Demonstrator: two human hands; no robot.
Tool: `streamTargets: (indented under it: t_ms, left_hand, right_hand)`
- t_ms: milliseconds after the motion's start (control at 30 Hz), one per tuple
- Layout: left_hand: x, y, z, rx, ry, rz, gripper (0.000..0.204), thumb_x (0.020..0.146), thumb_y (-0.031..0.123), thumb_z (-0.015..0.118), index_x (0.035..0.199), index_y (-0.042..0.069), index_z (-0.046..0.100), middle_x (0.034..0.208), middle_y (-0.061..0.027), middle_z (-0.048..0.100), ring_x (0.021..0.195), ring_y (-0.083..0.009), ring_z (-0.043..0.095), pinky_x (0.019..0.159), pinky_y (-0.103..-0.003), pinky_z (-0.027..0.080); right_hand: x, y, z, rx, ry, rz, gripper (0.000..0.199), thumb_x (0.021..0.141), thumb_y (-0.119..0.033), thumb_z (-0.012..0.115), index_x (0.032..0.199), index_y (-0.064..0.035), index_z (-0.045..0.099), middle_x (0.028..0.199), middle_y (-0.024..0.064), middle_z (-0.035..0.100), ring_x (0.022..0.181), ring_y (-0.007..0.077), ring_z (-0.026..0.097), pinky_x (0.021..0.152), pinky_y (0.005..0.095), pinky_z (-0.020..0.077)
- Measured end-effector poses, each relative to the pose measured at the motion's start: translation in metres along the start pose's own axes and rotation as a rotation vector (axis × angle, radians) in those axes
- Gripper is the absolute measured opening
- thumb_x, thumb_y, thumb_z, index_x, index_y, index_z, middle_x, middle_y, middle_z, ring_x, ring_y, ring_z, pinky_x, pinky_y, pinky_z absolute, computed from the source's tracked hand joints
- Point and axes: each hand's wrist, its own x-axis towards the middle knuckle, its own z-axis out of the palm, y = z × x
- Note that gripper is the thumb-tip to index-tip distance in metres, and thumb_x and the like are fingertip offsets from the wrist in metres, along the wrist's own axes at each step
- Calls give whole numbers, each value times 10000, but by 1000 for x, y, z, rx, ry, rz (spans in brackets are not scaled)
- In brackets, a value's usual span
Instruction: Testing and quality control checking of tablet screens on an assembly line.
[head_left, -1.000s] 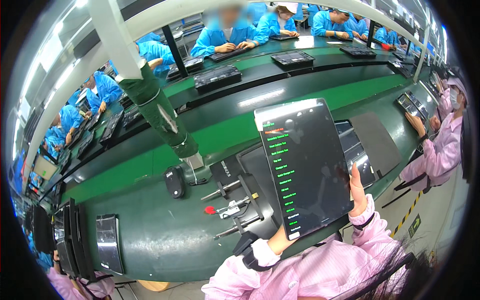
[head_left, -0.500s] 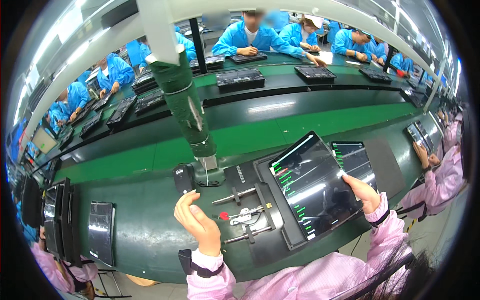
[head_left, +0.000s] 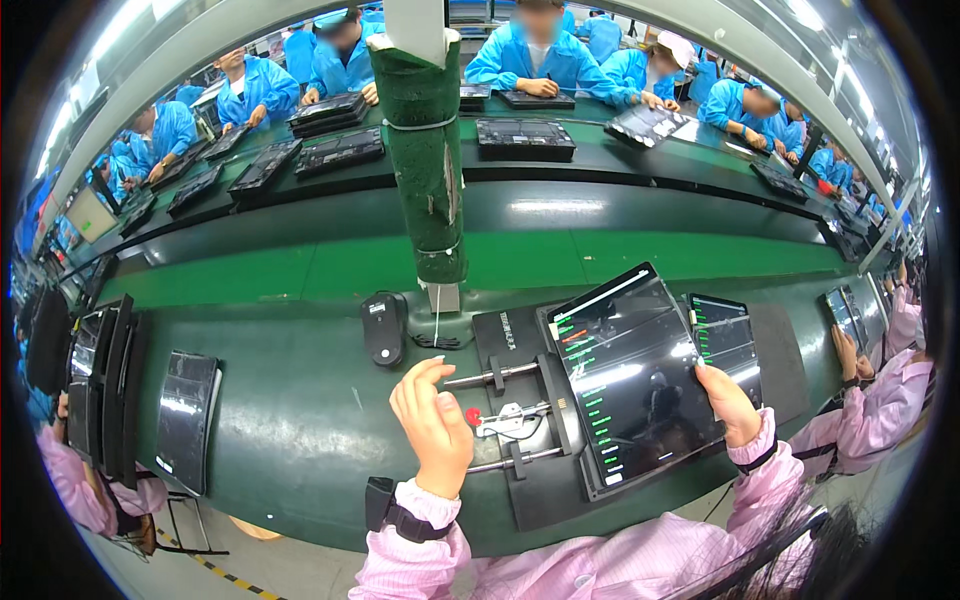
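Observation:
My right hand (head_left: 731,404) grips the right edge of a tablet (head_left: 655,400), thumb on the front. Its lit dark screen shows rows of green text and a red line. The tablet lies slanted over a black test fixture (head_left: 530,492), hiding much of it; whether it sits fully in the frame I cannot tell. To the left, my left hand (head_left: 436,428) is raised empty, fingers slightly curled and thumb apart. Its fingertips are close to the fixture's upper metal rod (head_left: 492,377). A red-tipped clamp (head_left: 505,419) sits between the two rods.
Behind the tablet lies another lit tablet (head_left: 728,345). A black mouse-shaped device (head_left: 384,328) stands beyond my left hand; a dark flat panel (head_left: 188,420) lies farther left. A green-wrapped post (head_left: 425,180) rises ahead. Co-workers in blue and pink sit around, with opened devices (head_left: 525,139) across.
The view has shifted. The tablet has come left, closer over the fixture's frame. My left hand has moved nearer the rods. Across the line, a co-worker has lifted a device.

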Motion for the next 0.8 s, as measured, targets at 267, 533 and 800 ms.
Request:
streamTargets:
  t_ms: [267,533,800]
  left_hand:
    - [1,-5,4,-26,-101,66,407,904,311,261,938,12,535,1041,-135,541,994,-285,480,897,-373,299]
    - [-3,-6,7,-176,-230,84,566,912,462,218,972,32,580,1055,-131,524,995,-294,465,885,-395,305]
    - [-4,6,19,-208,-331,87,600,916,472,231,1214,2,458,1221,-172,437,1099,-327,409,951,-414,277]
  right_hand:
    - [10,28,-9,-341,354,-228,452,966,-334,334,1128,45,521,1020,96,579,936,178,533,865,283,399]
    - [15,27,-4,-626,309,-207,510,967,-349,287,1140,61,536,1048,163,599,970,225,559,846,299,415]
    - [21,41,3,-509,400,-351,476,947,-333,375,1078,82,567,1100,174,591,1026,217,552,868,272,397]
